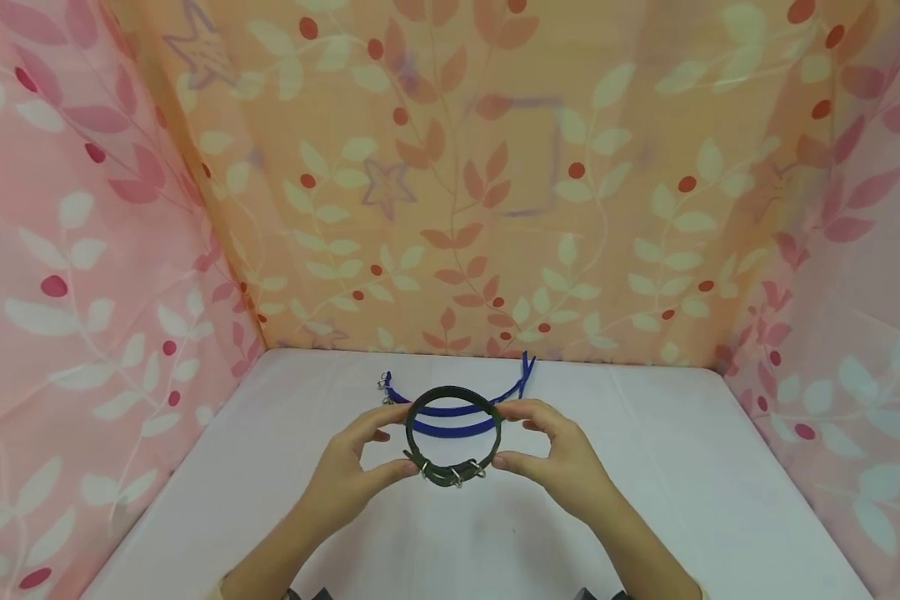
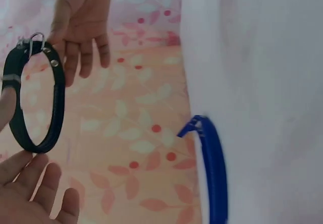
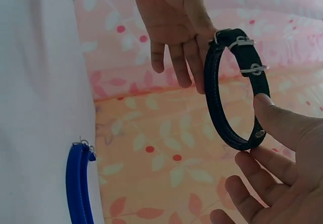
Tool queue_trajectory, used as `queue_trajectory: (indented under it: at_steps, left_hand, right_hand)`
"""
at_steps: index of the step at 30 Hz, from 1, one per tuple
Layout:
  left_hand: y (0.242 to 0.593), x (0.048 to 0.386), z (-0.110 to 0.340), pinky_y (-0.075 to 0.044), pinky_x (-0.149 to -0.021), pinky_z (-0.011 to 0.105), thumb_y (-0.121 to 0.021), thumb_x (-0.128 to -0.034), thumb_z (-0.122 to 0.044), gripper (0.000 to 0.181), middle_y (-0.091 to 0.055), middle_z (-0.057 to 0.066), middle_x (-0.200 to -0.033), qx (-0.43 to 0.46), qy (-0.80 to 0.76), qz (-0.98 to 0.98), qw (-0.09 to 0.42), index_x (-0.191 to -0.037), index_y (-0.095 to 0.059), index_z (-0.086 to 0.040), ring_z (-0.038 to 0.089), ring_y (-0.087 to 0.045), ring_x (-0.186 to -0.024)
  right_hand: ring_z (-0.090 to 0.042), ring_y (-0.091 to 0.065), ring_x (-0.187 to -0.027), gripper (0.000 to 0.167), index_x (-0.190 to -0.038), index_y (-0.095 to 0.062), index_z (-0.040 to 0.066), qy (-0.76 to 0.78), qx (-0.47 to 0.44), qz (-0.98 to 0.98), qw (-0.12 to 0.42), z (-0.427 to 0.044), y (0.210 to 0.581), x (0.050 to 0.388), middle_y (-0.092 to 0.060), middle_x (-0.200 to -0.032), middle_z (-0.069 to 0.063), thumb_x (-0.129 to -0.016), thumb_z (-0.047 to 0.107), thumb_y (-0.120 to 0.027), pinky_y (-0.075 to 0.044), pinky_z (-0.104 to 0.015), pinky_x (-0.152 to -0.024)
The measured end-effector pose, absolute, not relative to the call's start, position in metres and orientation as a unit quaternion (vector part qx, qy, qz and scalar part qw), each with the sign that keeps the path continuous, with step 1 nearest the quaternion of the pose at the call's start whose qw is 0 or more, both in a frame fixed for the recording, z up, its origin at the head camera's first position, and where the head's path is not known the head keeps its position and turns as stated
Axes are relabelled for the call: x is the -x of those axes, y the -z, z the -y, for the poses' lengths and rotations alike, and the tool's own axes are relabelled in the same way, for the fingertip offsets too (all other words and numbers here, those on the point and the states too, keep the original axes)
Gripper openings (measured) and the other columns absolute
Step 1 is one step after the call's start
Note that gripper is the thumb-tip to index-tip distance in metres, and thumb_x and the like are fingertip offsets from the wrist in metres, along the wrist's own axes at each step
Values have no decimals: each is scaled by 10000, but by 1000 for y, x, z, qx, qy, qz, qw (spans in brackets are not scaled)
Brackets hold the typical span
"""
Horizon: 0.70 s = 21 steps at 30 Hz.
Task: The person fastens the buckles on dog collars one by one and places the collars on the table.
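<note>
A dark buckled pet collar (image 1: pixel 453 392), closed into a ring, is held up above the white table. My left hand (image 1: pixel 352 471) pinches its left side between thumb and fingertips. On the opposite side my right hand (image 1: pixel 555 454) pinches it the same way. Silver buckle and metal rings sit along the lower edge in the head view. In the left wrist view the collar (image 2: pixel 58 108) shows small metal eyelets. The right wrist view shows the collar (image 3: pixel 212 98) with its strap end through the buckle and the right thumb (image 3: pixel 277 118) on the band.
Two blue collars (image 1: pixel 453 432) lie unfastened and curved on the white table (image 1: pixel 645 467) behind the held one, buckle ends left, strap ends crossing at right. Patterned cloth walls (image 1: pixel 450 167) enclose the table at the back and both sides.
</note>
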<state>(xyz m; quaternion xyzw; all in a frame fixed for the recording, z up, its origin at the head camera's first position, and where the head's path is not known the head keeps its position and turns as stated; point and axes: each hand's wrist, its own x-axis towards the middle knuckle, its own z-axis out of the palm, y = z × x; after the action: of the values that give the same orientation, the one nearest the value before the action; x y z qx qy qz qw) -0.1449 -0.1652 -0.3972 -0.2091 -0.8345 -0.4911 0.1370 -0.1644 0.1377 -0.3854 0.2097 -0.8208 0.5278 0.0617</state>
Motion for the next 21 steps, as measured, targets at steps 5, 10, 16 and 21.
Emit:
queue_trajectory:
  at_steps: [5, 10, 16, 21]
  left_hand:
    - [411, 145, 177, -527, -976, 286, -863, -834, -194, 569, -648, -81, -1379, 205, 516, 813, 174, -1358, -652, -261, 120, -612, -1214]
    - [420, 144, 190, -540, -951, 297, -856, -844, -253, 550, -659, -110, -1351, 179, 499, 832, 166, -1353, -651, -286, 98, -616, -1179]
    - [430, 145, 205, -549, -940, 327, -856, -835, -301, 570, -660, -98, -1348, 156, 469, 858, 137, -1363, -642, -289, 122, -618, -1159]
    - [433, 147, 217, -549, -938, 366, -859, -835, -311, 574, -657, -91, -1338, 125, 446, 881, 100, -1364, -635, -311, 168, -618, -1150]
  right_hand:
    - [-146, -580, -1235, 478, -1261, -677, 343, -538, -191, 820, 41, -117, 392, 167, -676, -1225, 158, -825, 320, -870, -433, -531, -1092]
    - [-173, -603, -1191, 470, -1268, -687, 305, -543, -186, 818, 26, -100, 401, 169, -691, -1198, 142, -834, 289, -865, -445, -533, -1083]
    - [-204, -606, -1155, 456, -1278, -692, 210, -533, -191, 824, 14, -84, 413, 171, -712, -1215, 31, -856, 292, -846, -469, -544, -1043]
    - [-214, -603, -1149, 471, -1288, -683, 188, -529, -195, 826, 2, -72, 421, 176, -706, -1245, 8, -865, 328, -838, -479, -559, -1028]
